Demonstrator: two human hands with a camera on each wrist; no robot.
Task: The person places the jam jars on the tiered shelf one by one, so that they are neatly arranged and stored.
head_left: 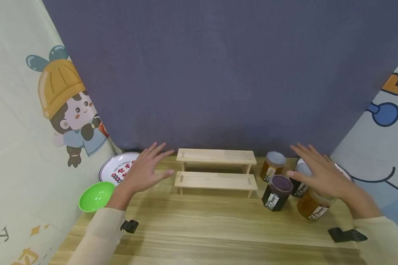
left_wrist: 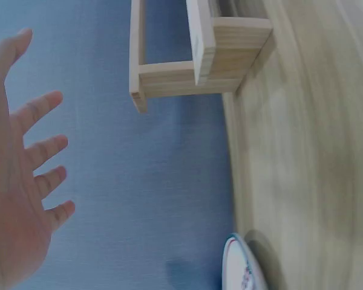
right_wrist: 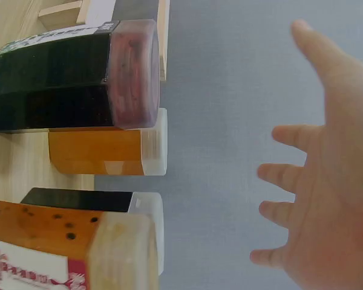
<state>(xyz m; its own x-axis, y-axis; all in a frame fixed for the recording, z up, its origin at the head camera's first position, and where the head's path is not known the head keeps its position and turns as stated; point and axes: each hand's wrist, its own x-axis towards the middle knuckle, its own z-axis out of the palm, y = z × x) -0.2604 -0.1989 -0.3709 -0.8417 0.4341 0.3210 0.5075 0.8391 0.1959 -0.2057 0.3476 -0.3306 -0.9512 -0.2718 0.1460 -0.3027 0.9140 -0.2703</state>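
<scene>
My left hand [head_left: 146, 171] hovers with fingers spread, holding nothing, over the white plate with red lettering [head_left: 121, 166] and left of the two-step wooden stand [head_left: 215, 180]. Spread the same way, my right hand [head_left: 323, 175] hangs above several jars at the right and grips nothing. A dark jar with a purple lid [head_left: 277, 193] stands nearest the stand; an amber jar with a pale lid [head_left: 272, 166] is behind it. Under the right hand are another dark jar [head_left: 298, 186] and a larger orange-brown jar [head_left: 315, 206], both partly covered by it.
A green bowl [head_left: 97, 197] sits at the table's left edge, in front of the plate. Behind the right hand, a second plate [head_left: 345, 171] shows only its rim. A dark cloth [head_left: 219, 73] rises along the back of the wooden table [head_left: 199, 224], with printed cloths at both sides.
</scene>
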